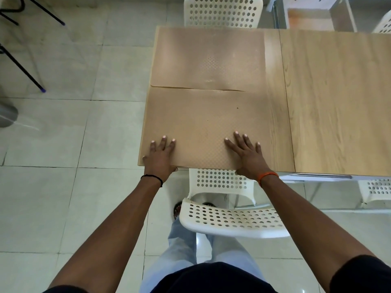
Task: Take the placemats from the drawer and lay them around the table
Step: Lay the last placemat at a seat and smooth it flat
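Note:
Two tan placemats lie on the left end of the wooden table [330, 98]. The far placemat [208, 58] sits by the far edge. The near placemat [203, 121] reaches the table's near edge and meets the far one along a seam. My left hand [159, 155] lies flat on the near mat's left front corner, fingers straight. My right hand [246, 154] lies flat on its right front part, fingers spread, with the thumb hooked over the table edge. No drawer is in view.
A white perforated chair [230, 218] stands between me and the table, its back under the table edge. Another white chair [223, 11] faces it at the far side. Tiled floor [74, 134] spreads to the left, with black legs [21, 66] at the upper left.

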